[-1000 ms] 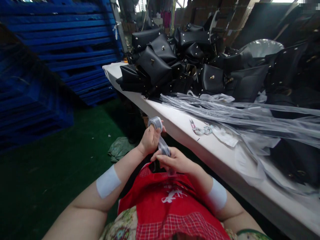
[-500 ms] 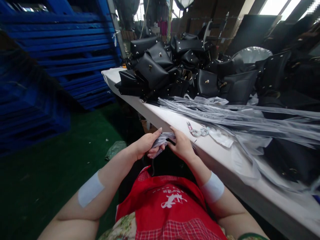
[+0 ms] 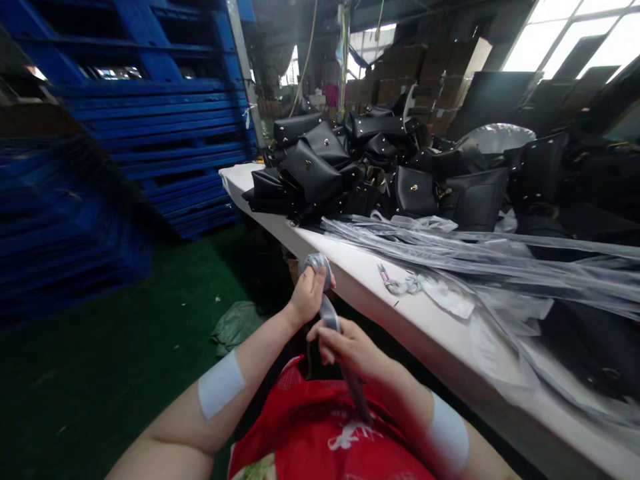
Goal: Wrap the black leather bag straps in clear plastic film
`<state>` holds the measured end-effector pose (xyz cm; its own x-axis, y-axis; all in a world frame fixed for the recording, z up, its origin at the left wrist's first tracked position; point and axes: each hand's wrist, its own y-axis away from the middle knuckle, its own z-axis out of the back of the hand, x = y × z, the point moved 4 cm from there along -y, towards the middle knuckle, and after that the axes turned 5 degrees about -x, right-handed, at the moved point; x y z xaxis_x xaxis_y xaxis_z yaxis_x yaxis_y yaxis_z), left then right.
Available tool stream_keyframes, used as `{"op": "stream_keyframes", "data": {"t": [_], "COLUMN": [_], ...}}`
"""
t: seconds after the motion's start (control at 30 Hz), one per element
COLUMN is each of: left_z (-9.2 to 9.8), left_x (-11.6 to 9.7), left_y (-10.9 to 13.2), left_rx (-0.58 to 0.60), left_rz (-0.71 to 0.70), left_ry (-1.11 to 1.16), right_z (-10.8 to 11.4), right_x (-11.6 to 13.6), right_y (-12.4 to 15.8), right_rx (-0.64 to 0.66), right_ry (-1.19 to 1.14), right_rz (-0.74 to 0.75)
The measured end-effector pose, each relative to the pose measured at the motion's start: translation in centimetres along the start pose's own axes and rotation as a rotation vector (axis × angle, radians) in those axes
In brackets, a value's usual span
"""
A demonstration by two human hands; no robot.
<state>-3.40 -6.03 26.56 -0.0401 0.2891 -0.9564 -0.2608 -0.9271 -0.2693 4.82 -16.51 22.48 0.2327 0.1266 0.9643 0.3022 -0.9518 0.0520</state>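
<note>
A wound bundle of grey, semi-clear strip (image 3: 317,261) sits in my left hand (image 3: 306,297), whose fingers are closed round it, beside the edge of the white table (image 3: 350,277). From the bundle a grey tail (image 3: 328,311) runs down to my right hand (image 3: 353,347). There my right thumb and fingers pinch the tail, and its loose end hangs blurred over my red apron (image 3: 300,427). Both hands are in the air in front of my body, the right one lower and closer to me.
Black bags with metal fittings (image 3: 313,173) are heaped on the table. Long clear plastic strips (image 3: 410,243) lie before them, near small snips (image 3: 384,275) and a white scrap (image 3: 450,300). Blue pallets (image 3: 165,127) are stacked at the left. A greenish bag (image 3: 237,323) lies on the green floor.
The strip, gathered between both hands before, is now a bundle in my left hand. My right hand has moved down and toward me, drawing out the tail. The view has tilted up.
</note>
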Motion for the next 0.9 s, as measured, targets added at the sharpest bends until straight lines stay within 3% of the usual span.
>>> {"op": "stream_keyframes", "data": {"t": [0.1, 0.2, 0.27, 0.33, 0.4, 0.5, 0.63, 0.77, 0.9], "left_z": [-0.3, -0.6, -0.8, -1.0, -1.2, -1.9, -3.5, -5.8, -8.7], "left_x": [0.9, 1.2, 1.3, 1.8, 2.3, 2.2, 1.5, 1.8, 2.4], "left_y": [1.8, 2.7, 2.8, 3.0, 3.6, 4.7, 5.4, 5.7, 6.2], "left_rx": [0.122, 0.297, 0.398, 0.495, 0.601, 0.750, 0.798, 0.572, 0.386], "left_rz": [-0.233, -0.219, -0.068, 0.196, 0.512, 0.867, 1.045, 1.030, 1.033], "left_ry": [-0.540, -0.815, -0.820, -0.670, -0.386, 0.107, 0.604, 0.853, 0.896], "right_z": [3.6, 7.2, 8.6, 9.1, 9.1, 8.1, 5.8, 4.9, 6.4], "right_x": [2.9, 3.8, 3.7, 3.1, 2.2, 0.7, -1.8, -3.1, -2.9], "right_y": [0.3, 0.3, 0.4, 0.5, 0.9, 1.6, 2.4, 3.5, 5.4], "right_rx": [-0.129, -0.176, -0.196, -0.194, -0.176, -0.183, -0.194, -0.297, -0.278], "right_ry": [0.079, 0.461, 0.883, 1.230, 1.315, 1.043, 0.461, 0.095, -0.039], "right_rz": [-0.016, 0.035, 0.129, 0.185, 0.180, 0.171, 0.037, -0.137, -0.178]}}
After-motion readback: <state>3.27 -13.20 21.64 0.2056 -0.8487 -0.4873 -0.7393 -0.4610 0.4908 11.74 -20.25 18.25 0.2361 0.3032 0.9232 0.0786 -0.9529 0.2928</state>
